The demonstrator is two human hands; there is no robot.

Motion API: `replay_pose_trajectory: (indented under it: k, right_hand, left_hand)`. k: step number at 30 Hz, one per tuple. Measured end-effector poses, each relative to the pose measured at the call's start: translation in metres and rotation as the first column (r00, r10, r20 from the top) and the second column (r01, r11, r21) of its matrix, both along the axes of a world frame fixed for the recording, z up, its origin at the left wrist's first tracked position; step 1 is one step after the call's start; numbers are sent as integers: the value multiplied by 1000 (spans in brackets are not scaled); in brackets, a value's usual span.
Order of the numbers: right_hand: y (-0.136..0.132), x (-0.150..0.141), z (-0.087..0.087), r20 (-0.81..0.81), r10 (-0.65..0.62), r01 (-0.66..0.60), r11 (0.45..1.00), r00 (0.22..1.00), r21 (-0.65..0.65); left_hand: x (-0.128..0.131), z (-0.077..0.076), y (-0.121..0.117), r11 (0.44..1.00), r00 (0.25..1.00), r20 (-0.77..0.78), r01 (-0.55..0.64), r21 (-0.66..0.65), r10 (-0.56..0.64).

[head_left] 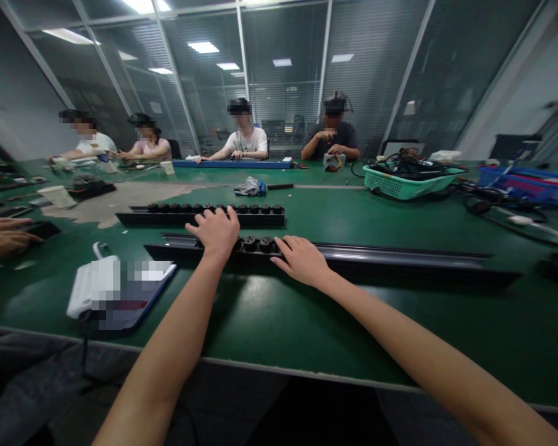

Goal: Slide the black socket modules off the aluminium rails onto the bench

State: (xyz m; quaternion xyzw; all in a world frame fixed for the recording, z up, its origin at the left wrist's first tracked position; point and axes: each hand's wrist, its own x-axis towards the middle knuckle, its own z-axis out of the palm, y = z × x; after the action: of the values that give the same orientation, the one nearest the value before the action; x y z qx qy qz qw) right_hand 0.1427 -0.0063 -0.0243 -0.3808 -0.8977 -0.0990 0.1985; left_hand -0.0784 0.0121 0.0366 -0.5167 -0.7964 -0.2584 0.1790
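Note:
A long black rail (400, 265), a channel with raised edges, lies across the table before me. Several round black socket-like modules (266, 244) sit in it between my hands. My left hand (216, 232) reaches over the rail's left part, palm down with its fingers spread, and hides what is under the palm. Over the rail's front edge rests my right hand (303, 259): its thumb lies outside the front wall, its fingers over the top, with the index fingertip beside the nearest module. Behind lies a shorter black rail (260, 219) with a row of similar modules.
On the left are a white device (93, 285), a dark flat tablet-like item (139, 303) and another person's hands (4, 238). A crumpled cloth (250, 186) lies farther back. A green basket (402, 186) of cables and a blue crate (525, 186) stand right. Several people sit opposite.

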Motion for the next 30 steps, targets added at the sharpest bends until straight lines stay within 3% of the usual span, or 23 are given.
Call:
replay_pose_trajectory:
  k: [2,5,8,12,15,17,20,22,23,24,26,28,30]
  right_hand:
    - [0,-1,1,-13,4,-4,1000,1000,-18]
    - [1,-1,3,-88,-8,0,996,996,-87]
    - [7,3,5,-240,-31,-15,982,970,-187]
    - [15,17,9,-321,67,-146,962,945,-230]
    - [17,39,15,-266,91,-155,961,960,-229]
    - [15,61,19,-237,76,-127,970,968,-208]
    - [10,107,20,-203,33,-73,979,979,-190]
    - [7,143,18,-188,-25,-11,982,982,-188]
    - [5,161,16,-185,-52,16,981,981,-194]
    - [4,178,13,-187,-73,34,978,980,-204]
    - [2,206,8,-199,-92,45,972,976,-229]
    - [-1,224,3,-213,-97,39,965,972,-260]
    - [-3,229,0,-239,-130,61,959,962,-276]
  left_hand:
    - [-9,1,3,998,994,97,-40,-56,45]
    - [-12,2,3,997,992,114,-47,-68,54]
    - [-4,2,0,998,996,77,-30,-52,34]
    - [17,5,-7,999,999,43,13,-42,-11]
    - [39,7,-16,992,994,0,109,-68,-109]
    - [55,6,-23,967,971,4,240,-86,-240]
    - [78,-4,-34,844,845,7,534,-52,-534]
    - [89,-15,-39,673,673,21,740,-13,-740]
    - [93,-20,-40,558,558,33,830,0,-829]
    - [95,-26,-40,449,448,33,893,18,-893]
    - [95,-35,-38,311,311,-9,950,35,-950]
    - [92,-41,-33,273,274,-73,962,20,-959]
    - [89,-45,-27,292,284,-149,956,-28,-947]
